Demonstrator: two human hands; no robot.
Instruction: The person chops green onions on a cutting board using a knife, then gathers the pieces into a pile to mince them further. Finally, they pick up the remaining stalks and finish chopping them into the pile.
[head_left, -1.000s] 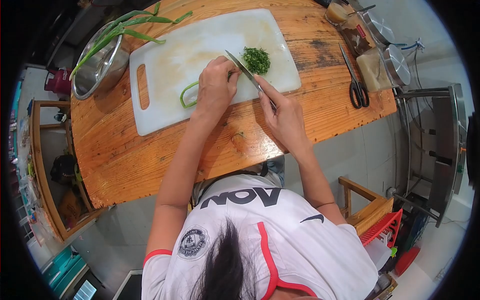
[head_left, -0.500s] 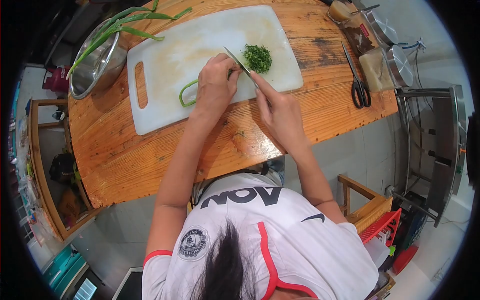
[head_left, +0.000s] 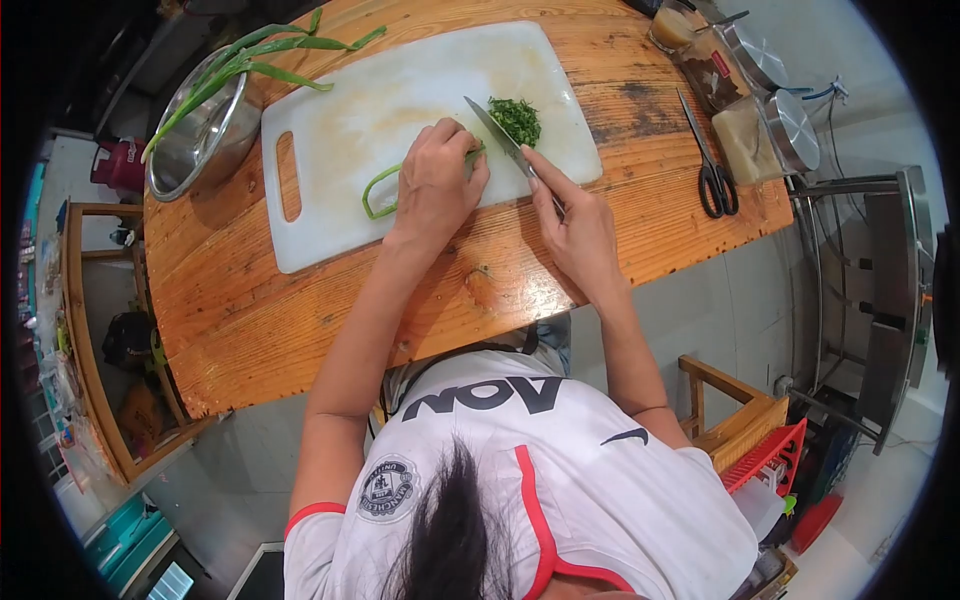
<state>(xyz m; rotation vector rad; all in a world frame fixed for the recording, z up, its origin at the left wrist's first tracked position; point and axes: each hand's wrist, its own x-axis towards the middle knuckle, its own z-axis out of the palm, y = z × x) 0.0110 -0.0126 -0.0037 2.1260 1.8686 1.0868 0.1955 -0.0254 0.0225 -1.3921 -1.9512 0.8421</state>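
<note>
My left hand point(head_left: 438, 183) is closed over a folded green onion point(head_left: 376, 192) on the white cutting board point(head_left: 345, 110). The onion's bent end loops out to the left of the hand, and a short cut end shows by the fingertips. In my right hand point(head_left: 575, 225) is a knife point(head_left: 503, 135), its blade pointing up and to the left, a small gap away from the left fingertips. Just beyond the blade lies a pile of chopped green onion point(head_left: 516, 119). The fingers cover most of the knife's handle.
A metal bowl point(head_left: 240, 135) with long green onions point(head_left: 215, 78) across its rim stands at the table's left. Black scissors point(head_left: 714, 180) lie right of the board. Jars with metal lids point(head_left: 752, 140) stand near the right edge. A wooden stool point(head_left: 735, 410) is below.
My right hand and the knife have shifted right, away from the left fingertips and towards the chopped pile. The left hand still holds the green onion. The view has shifted slightly.
</note>
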